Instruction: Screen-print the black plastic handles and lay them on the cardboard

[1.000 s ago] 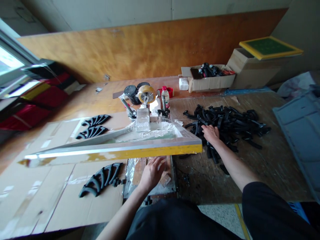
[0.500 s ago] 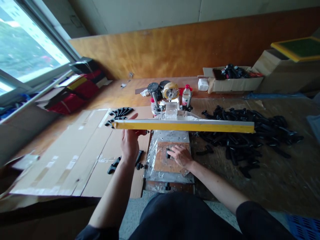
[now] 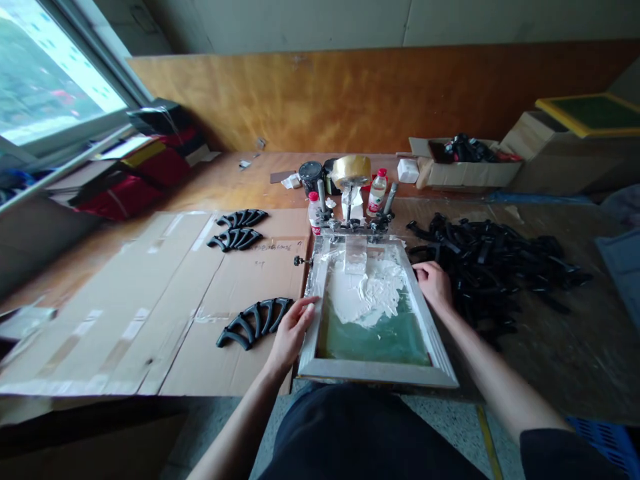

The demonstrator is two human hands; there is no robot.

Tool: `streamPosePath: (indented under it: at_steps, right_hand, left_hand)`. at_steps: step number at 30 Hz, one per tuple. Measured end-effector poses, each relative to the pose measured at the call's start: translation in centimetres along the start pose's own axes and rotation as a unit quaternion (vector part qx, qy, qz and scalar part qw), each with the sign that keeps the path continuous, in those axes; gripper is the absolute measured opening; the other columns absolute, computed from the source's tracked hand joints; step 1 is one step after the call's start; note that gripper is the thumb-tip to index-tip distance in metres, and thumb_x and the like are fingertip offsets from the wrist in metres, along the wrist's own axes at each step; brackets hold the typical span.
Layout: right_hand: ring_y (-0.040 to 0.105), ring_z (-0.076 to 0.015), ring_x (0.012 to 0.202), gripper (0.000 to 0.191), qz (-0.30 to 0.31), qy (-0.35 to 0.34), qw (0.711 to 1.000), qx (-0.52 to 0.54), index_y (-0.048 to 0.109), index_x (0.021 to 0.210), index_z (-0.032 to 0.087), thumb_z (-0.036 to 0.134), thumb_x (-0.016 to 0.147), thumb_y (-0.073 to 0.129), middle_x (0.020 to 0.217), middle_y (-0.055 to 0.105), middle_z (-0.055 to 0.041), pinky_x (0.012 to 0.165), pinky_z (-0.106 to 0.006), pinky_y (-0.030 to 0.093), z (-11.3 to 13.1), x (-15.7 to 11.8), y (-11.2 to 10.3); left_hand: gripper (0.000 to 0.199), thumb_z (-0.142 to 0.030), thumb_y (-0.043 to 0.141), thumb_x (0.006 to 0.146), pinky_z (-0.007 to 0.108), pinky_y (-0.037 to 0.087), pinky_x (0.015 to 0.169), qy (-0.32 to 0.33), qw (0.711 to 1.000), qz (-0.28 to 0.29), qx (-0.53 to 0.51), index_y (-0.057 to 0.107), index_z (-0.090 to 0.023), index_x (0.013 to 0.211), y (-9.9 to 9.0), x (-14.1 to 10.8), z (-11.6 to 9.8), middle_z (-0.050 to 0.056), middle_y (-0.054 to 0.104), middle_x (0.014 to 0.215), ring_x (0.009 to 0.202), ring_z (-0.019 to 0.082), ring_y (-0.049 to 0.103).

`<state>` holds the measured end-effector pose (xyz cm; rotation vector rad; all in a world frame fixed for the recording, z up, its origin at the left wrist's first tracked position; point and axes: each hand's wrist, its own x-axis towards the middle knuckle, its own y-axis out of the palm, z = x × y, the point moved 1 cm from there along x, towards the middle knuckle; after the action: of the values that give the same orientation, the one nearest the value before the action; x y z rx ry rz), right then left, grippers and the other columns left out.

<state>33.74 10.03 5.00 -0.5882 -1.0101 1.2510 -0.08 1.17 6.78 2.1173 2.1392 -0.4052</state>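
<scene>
A screen printing frame (image 3: 380,375) lies lowered over the base in front of me. White paste (image 3: 367,293) is spread across the upper part of its green mesh (image 3: 370,343). At the frame's left rim, my left hand (image 3: 293,330) has its thumb and fingers closed on the edge. My right hand (image 3: 434,285) is at the right rim with curled fingers against the edge, beside the black pile. The wooden pad and the small black part earlier under my right hand are hidden beneath the frame.
Curved black parts (image 3: 255,323) lie in rows on cardboard (image 3: 190,333) at left. To the right is a heap of black parts (image 3: 490,260). Behind the frame stand a clamp (image 3: 355,229), a tape roll (image 3: 351,171) and bottles (image 3: 377,193). An open carton (image 3: 470,172) sits farther back.
The raised frame has swung down flat over the base. My right hand has moved from the small black part to the frame's right rim; my left hand has come down with the frame.
</scene>
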Motion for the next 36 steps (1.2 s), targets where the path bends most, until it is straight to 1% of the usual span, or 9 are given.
streamPosePath:
  at_steps: [3,5,9,12,20,23,27,32,36]
  right_hand:
    - [0.054,-0.0277,0.113,0.043,-0.046,-0.054,0.997,0.012,0.054,0.130,0.018,0.026,0.087,0.054,0.132,0.049,-0.0151,0.095,-0.043,0.047,3.3,2.5,0.0]
    - [0.046,-0.0296,0.124,0.057,-0.008,-0.118,0.993,-0.007,0.047,0.136,0.019,0.026,0.082,0.064,0.140,0.042,-0.0149,0.101,-0.044,0.042,6.7,3.7,1.1]
    - [0.058,-0.0257,0.103,0.028,0.152,-0.129,0.978,-0.067,0.061,0.108,0.020,0.021,0.081,0.066,0.107,0.064,-0.0094,0.086,-0.036,0.048,10.9,4.2,3.8]
    - [0.060,-0.0232,0.091,0.005,0.199,-0.146,0.965,-0.092,0.063,0.088,0.019,0.019,0.083,0.062,0.091,0.067,-0.0074,0.078,-0.032,0.047,11.2,2.3,4.8]
    - [0.059,-0.0180,0.086,0.024,0.280,-0.374,0.884,-0.036,0.065,0.088,0.019,0.004,0.079,0.050,0.088,0.067,-0.0044,0.071,-0.026,0.042,9.4,-3.7,1.8]
    - [0.060,-0.0165,0.083,0.023,0.294,-0.347,0.891,-0.006,0.066,0.084,0.022,0.005,0.075,0.054,0.083,0.067,-0.0004,0.071,-0.025,0.041,9.4,-2.5,1.4]
    - [0.060,-0.0183,0.088,0.025,0.203,-0.295,0.934,-0.010,0.067,0.092,0.021,0.005,0.079,0.054,0.092,0.068,-0.0030,0.074,-0.026,0.043,9.5,-2.4,3.0]
    - [0.062,-0.0169,0.086,0.022,0.223,-0.353,0.908,0.022,0.067,0.097,0.021,0.008,0.083,0.055,0.093,0.069,-0.0039,0.074,-0.025,0.045,8.9,-5.0,3.2]
    - [0.064,-0.0159,0.083,0.015,0.196,-0.249,0.948,0.035,0.067,0.101,0.025,0.024,0.086,0.063,0.092,0.070,0.0001,0.071,-0.024,0.045,10.2,-1.6,2.6]
  left_hand:
    - [0.066,-0.053,0.057,0.083,0.021,0.038,0.057,-0.030,0.998,0.026,0.054,0.044,-0.022,0.139,0.3,0.9,3.8,-0.004,0.055,0.072,0.061,0.011,0.048]
    - [0.067,-0.052,0.054,0.083,0.020,0.035,0.055,-0.033,0.993,0.025,0.109,0.040,-0.023,0.142,0.5,1.8,5.4,-0.005,0.052,0.069,0.057,0.010,0.045]
    - [0.064,-0.052,0.052,0.084,0.022,0.037,0.057,-0.028,0.988,0.027,0.152,0.045,-0.021,0.139,0.6,2.8,6.5,-0.004,0.053,0.070,0.061,0.012,0.050]
    - [0.064,-0.053,0.051,0.084,0.023,0.038,0.058,-0.026,0.988,0.037,0.148,0.045,-0.021,0.139,0.4,3.0,6.7,-0.004,0.052,0.070,0.062,0.012,0.049]
    - [0.064,-0.054,0.050,0.086,0.023,0.038,0.060,-0.023,0.989,0.048,0.141,0.044,-0.020,0.140,0.2,3.1,7.6,-0.004,0.051,0.073,0.064,0.012,0.048]
    - [0.065,-0.055,0.050,0.085,0.024,0.039,0.061,-0.023,0.989,0.044,0.140,0.044,-0.019,0.139,0.3,3.0,7.4,-0.003,0.052,0.072,0.065,0.013,0.048]
    - [0.066,-0.056,0.052,0.083,0.025,0.040,0.063,-0.022,0.988,0.039,0.147,0.047,-0.018,0.137,0.2,2.7,6.5,-0.003,0.054,0.073,0.065,0.013,0.050]
    - [0.067,-0.056,0.052,0.082,0.024,0.038,0.058,-0.035,0.989,0.032,0.143,0.047,-0.018,0.137,0.3,2.4,5.9,-0.002,0.055,0.074,0.064,0.014,0.050]
    - [0.068,-0.055,0.055,0.082,0.022,0.035,0.056,-0.042,0.992,0.032,0.117,0.046,-0.019,0.138,0.2,2.3,5.4,-0.004,0.050,0.069,0.059,0.011,0.045]
